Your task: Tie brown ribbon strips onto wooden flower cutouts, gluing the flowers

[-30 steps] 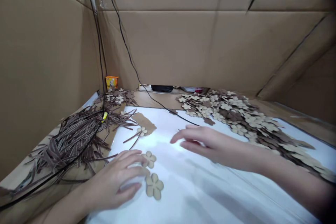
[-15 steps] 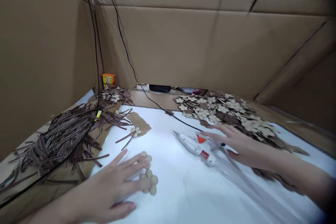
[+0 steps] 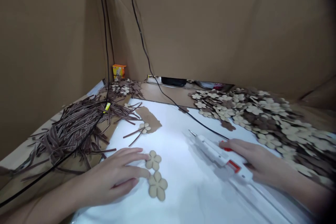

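Note:
My right hand (image 3: 258,162) is wrapped around the white hot glue gun (image 3: 216,154), with its fingers at the red trigger and the metal nozzle pointing to the far left. A clear glue stick (image 3: 265,199) runs from the gun's rear toward the lower right. My left hand (image 3: 111,176) lies flat on the lit white surface (image 3: 189,196), its fingertips at two tan five-petal flower cutouts. One cutout (image 3: 153,160) is beside my fingertips, and the larger one (image 3: 157,186) sits just below it.
A tangle of brown striped strips (image 3: 76,134) lies to the left. Heaped flower cutouts (image 3: 257,119) spread across the back right, with a smaller heap (image 3: 123,89) at the back left. A black cable (image 3: 168,99) crosses the surface. Cardboard walls (image 3: 210,31) surround the area.
My right hand has dropped from above the glue gun and closed around it. My left hand has drawn back, uncovering the flower cutouts. The view has tilted slightly.

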Demonstrator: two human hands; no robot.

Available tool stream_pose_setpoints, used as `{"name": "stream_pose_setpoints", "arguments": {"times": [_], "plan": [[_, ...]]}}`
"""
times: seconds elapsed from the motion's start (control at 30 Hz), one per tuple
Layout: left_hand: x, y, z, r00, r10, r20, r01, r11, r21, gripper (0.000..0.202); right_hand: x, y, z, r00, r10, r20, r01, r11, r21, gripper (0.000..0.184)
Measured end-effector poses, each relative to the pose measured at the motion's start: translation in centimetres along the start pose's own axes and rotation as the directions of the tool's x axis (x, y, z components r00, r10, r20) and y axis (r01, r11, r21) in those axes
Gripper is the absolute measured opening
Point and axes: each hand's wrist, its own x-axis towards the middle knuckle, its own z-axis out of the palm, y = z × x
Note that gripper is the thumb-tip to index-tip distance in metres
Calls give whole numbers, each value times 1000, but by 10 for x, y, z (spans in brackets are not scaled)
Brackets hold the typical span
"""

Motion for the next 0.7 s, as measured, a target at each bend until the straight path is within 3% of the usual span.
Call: {"name": "stream_pose_setpoints", "arguments": {"times": [0.1, 0.17, 0.3, 0.4, 0.53, 0.6, 0.7], "plan": [[1, -3, 2, 999, -51, -14, 50, 998, -42, 41, -1, -25, 4, 989, 99, -112, -74, 974, 212, 37], [2, -5, 4, 997, -82, 2, 82, 996, -43, 42, 2, -49, 3, 982, 159, -99, -120, 941, 318, 31], [3, -7, 5, 990, -136, 37, 137, 990, -32, 40, 12, -93, -3, 1000, -14, 26, 1, 885, 466, 23], [5, -7, 5, 988, -148, 42, 150, 988, -45, 38, 18, -110, -5, 995, -63, 73, 24, 892, 451, 21], [7, -6, 4, 992, -125, 19, 127, 987, -104, 36, 18, -111, -1, 993, -56, 102, 9, 913, 408, 18], [8, -7, 3, 989, -138, -53, 128, 980, -153, 32, 17, -111, 0, 989, -58, 137, 3, 929, 369, 17], [12, -9, 2, 952, -235, -196, 192, 957, -217, 24, 16, -112, 2, 985, -16, 170, -35, 956, 292, 11]]}}
